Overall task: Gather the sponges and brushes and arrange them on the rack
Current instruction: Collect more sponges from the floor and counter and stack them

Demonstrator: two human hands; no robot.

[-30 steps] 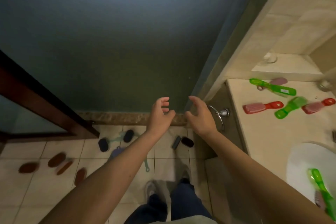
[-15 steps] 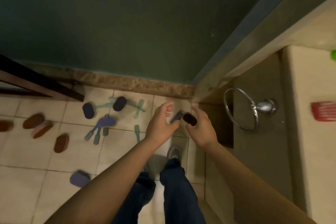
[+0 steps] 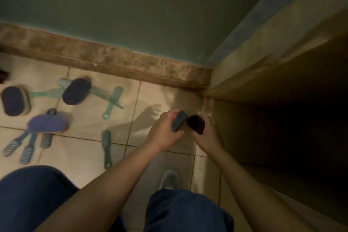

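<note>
floor corner (image 3: 170, 94), sponges (image 3: 196, 124) likely beside cabinet (image 3: 267, 118)

A: The floor tiles (image 3: 79, 156) are beige, the skirting (image 3: 113, 60) mottled brown, the wall (image 3: 131, 5) dull green.
B: And one slate-blue sponge (image 3: 178, 121), one black sponge (image 3: 196, 124); the ribbed brush (image 3: 106, 143) is teal.

- Reaches down with both bare forearms.
- Grips a grey-blue sponge (image 3: 178, 123) in the left hand (image 3: 163, 132).
- Clasps a black sponge (image 3: 196, 124) in the right hand (image 3: 207, 134).
</note>
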